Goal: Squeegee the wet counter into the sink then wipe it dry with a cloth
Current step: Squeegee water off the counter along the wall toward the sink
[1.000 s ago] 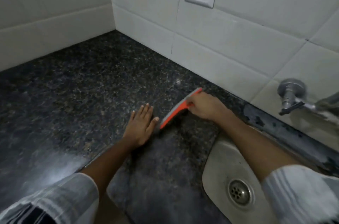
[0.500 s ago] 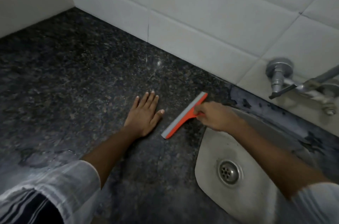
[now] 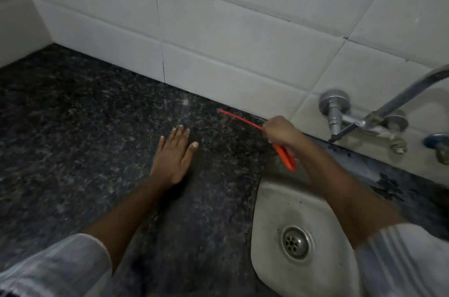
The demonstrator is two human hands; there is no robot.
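Granite counter (image 3: 73,151), dark and speckled, takes up most of the view and runs back to the white tiled wall (image 3: 243,53); taking the sink (image 3: 272,211) as the landmark, the counter spreads away to the sink's left and along its far rim. The sink is a pale steel basin with its drain (image 3: 296,242) near the bottom of the bowl, and the tap (image 3: 340,119) juts from the wall on the far right side of the sink. Both forearms reach in from the near edge. The left hand (image 3: 173,158) lies flat on the counter left of the sink, fingers straight and together, gripping nothing. The right hand (image 3: 281,131) is clenched around the handle of the orange squeegee (image 3: 288,159), holding it over the sink's far left corner, close to the wall. The squeegee's blade (image 3: 239,118) shows as a thin orange line running from the fist out to the left over the counter, away from the sink and roughly along the foot of the wall; whether its edge touches the stone cannot be told. The right hand alone controls the tool, and the sink lies directly toward the person from it, so the next stroke probably means setting the blade down left of the sink and drawing it toward the basin. No cloth is in view.
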